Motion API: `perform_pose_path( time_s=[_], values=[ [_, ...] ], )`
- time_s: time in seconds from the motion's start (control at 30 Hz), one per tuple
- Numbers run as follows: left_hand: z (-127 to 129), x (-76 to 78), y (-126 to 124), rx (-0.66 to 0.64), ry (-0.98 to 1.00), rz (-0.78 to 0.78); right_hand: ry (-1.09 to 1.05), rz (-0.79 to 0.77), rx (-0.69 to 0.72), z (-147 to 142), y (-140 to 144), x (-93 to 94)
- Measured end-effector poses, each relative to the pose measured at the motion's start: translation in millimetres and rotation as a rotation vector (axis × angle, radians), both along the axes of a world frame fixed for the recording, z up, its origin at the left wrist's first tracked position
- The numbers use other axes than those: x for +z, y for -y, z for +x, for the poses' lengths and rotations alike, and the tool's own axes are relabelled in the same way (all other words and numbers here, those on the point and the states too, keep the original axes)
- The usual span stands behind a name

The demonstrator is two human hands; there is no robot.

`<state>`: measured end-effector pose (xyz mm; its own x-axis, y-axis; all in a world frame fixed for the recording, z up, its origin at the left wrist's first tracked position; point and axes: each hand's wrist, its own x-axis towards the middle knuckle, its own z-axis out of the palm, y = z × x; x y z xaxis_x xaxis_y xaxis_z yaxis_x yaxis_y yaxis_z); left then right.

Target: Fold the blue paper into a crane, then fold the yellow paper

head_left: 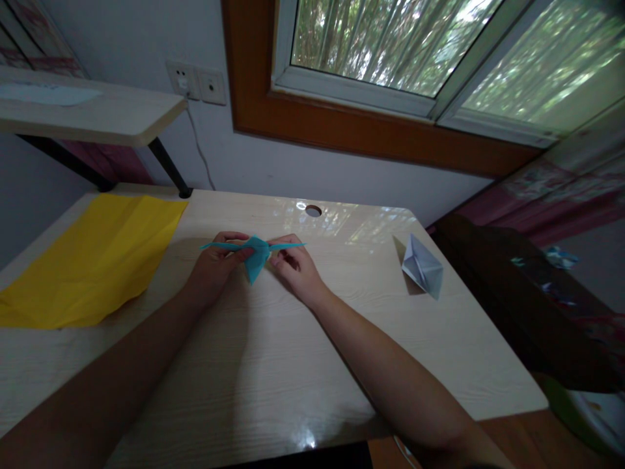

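Observation:
Both my hands hold a small teal folded paper figure point(256, 256) just above the middle of a pale wooden desk point(273, 365). It has two thin points sticking out left and right and a wider point hanging down. My left hand point(217, 260) pinches its left side. My right hand point(293, 266) grips its right side, fingers curled under the right point.
A large creased yellow paper sheet point(92, 260) lies on the desk's left part. A white folded paper boat point(422, 267) sits at the right. A cable hole point(313, 210) is near the far edge. A shelf point(88, 114), wall sockets point(198, 81) and a window point(420, 45) are behind.

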<state>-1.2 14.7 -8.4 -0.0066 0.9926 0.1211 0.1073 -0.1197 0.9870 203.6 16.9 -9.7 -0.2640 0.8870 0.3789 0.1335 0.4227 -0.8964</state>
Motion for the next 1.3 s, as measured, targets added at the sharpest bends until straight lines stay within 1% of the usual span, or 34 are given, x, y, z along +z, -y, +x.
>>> perform_pose_path(
  time_s=[0.17,0.3,0.47,0.57,0.67,0.9,1.0,1.1,1.3],
  values=[
    [1.5,5.5,2.1,-0.056,-0.055,0.016,-0.046,-0.004,-0.026,-3.8,-2.5,-3.9],
    [0.6,2.9,1.7,-0.078,-0.062,0.029,-0.056,0.027,-0.068,-3.9,-5.2,-9.5],
    [-1.3,-1.4,0.7,0.007,-0.026,0.039,-0.075,0.045,-0.118,-3.6,-6.8,-14.0],
    [-2.3,-2.4,0.0,0.058,-0.005,0.039,-0.079,0.059,-0.128,-3.2,-6.8,-13.8],
    [-3.4,-3.2,-1.0,0.097,0.005,0.035,-0.074,0.034,-0.15,-3.1,-6.1,-12.1],
    [-2.6,1.5,-1.0,0.2,0.005,0.034,-0.082,0.014,-0.175,-3.2,-5.8,-9.4],
    [-3.2,2.2,-2.6,0.216,0.104,0.055,-0.065,0.011,-0.192,-2.7,-6.5,-10.4],
    [-5.3,-0.2,-6.6,0.238,0.198,0.066,-0.059,0.014,-0.207,-1.8,-7.5,-12.7],
    [-4.0,-4.0,-11.6,0.228,0.427,0.002,-0.068,0.035,-0.19,-0.4,-9.3,-19.1]
  ],
)
